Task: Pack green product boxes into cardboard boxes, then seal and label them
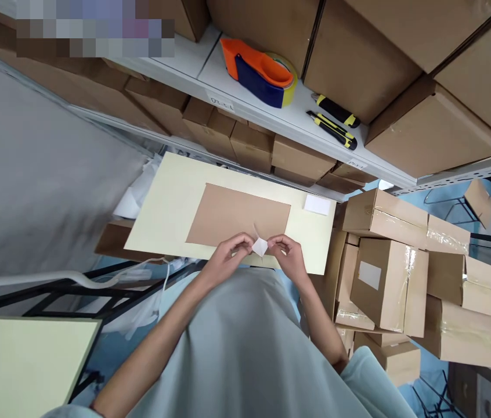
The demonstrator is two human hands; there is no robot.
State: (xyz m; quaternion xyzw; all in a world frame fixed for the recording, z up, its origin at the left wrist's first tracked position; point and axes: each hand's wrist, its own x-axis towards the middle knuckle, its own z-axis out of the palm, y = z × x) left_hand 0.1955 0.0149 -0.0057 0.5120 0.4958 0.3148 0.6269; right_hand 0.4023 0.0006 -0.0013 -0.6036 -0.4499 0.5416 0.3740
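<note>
Between my two hands is a small white paper square (260, 247), turned so that a corner points up. My left hand (230, 257) pinches its left side and my right hand (286, 253) pinches its right side. A thin strand or sliver sticks up above it; I cannot make out what it is. Just beyond my fingers, a brown cardboard sheet (239, 215) lies flat on the pale yellow board (162, 203). A small stack of white paper (317, 204) rests at the board's far right corner.
On the shelf (210, 69) above stand an orange and blue tape dispenser (258, 72) and two yellow-black utility knives (335, 129), beside large cartons (358, 64). Taped cardboard boxes (389, 284) are piled to my right. Another pale board (32, 366) is at lower left.
</note>
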